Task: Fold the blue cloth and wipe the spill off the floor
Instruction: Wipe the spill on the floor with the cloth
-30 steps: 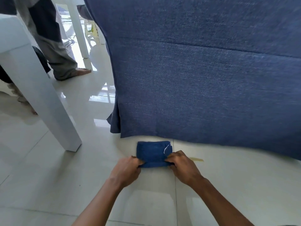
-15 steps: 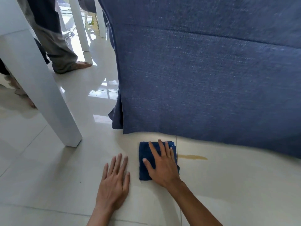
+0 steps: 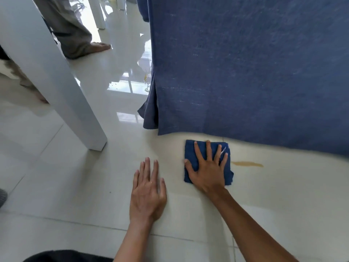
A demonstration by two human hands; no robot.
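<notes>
The blue cloth, folded into a small thick square, lies flat on the white tiled floor. My right hand presses down on top of it, palm flat and fingers spread. A thin yellow-brown spill streaks the floor just to the right of the cloth, a small gap from its edge. My left hand rests flat on the bare tiles to the left of the cloth, fingers apart and holding nothing.
A large blue fabric cover hangs down to the floor right behind the cloth. A white table leg stands at the left. Another person's trouser leg and bare foot are at the back left.
Both hands let go of the cloth's near edge. The right hand went flat on top of the cloth; the left hand moved off onto the floor.
</notes>
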